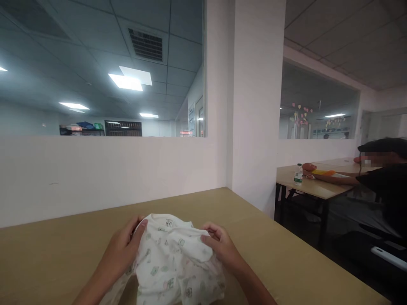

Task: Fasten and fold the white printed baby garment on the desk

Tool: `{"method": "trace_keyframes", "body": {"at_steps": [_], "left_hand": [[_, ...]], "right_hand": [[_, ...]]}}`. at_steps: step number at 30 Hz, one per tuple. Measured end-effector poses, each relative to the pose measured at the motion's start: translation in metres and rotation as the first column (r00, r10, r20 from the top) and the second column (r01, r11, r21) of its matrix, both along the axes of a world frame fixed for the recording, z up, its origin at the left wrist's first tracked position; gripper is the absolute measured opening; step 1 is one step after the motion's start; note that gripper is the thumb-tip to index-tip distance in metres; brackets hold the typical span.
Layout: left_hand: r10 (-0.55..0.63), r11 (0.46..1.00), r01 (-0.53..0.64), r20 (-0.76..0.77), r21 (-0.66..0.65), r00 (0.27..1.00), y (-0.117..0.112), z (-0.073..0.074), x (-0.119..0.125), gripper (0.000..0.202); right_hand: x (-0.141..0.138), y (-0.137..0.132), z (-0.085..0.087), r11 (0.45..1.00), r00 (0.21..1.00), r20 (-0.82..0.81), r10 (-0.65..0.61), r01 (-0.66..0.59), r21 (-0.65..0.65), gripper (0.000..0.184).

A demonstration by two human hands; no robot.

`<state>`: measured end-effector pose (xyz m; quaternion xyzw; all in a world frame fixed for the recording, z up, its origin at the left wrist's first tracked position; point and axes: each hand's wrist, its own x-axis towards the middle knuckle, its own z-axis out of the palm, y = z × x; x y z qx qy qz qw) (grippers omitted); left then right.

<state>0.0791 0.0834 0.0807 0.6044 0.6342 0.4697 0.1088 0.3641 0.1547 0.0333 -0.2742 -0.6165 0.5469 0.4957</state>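
A white baby garment [173, 258] with small green and grey animal prints hangs bunched between my hands, just above the wooden table. What looks like a printed label shows near its upper edge. My left hand [124, 243] grips the upper left edge, thumb in front and fingers behind the cloth. On the other side, my right hand [224, 248] pinches the upper right part between thumb and curled fingers. The cloth's lower end runs out of the frame, and its folds hide its full shape.
The table [254, 237] meets a white wall [111, 178] and a pillar [259, 106]. At the right, a person in dark clothes [388, 182] reaches over another table [321, 192], where a doll [310, 168] and a water bottle [298, 174] are.
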Motion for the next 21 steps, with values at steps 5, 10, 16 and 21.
{"method": "trace_keyframes", "body": {"at_steps": [5, 10, 16, 21], "left_hand": [[0.148, 0.980, -0.156, 0.070, 0.126, 0.986, -0.009, 0.007, 0.014, 0.038], [0.217, 0.958, -0.227, 0.070, 0.178, 0.974, -0.008, 0.006, 0.013, 0.034], [0.199, 0.964, -0.203, 0.042, 0.169, 0.979, -0.002, -0.001, 0.002, 0.037], [0.192, 0.969, -0.192, 0.012, 0.157, 0.981, -0.001, -0.004, 0.003, 0.038]], "right_hand": [[-0.006, -0.007, 0.002, 0.991, 0.998, -0.024, 0.060, -0.057, 0.123, 0.038], [-0.011, -0.004, -0.016, 0.950, 0.966, 0.252, 0.051, -0.125, 0.287, 0.032], [-0.015, -0.003, -0.047, 0.922, 0.824, 0.550, 0.132, -0.306, 0.238, 0.009], [-0.029, -0.032, -0.049, 0.952, 0.855, 0.518, -0.005, -0.155, 0.265, 0.039]]}}
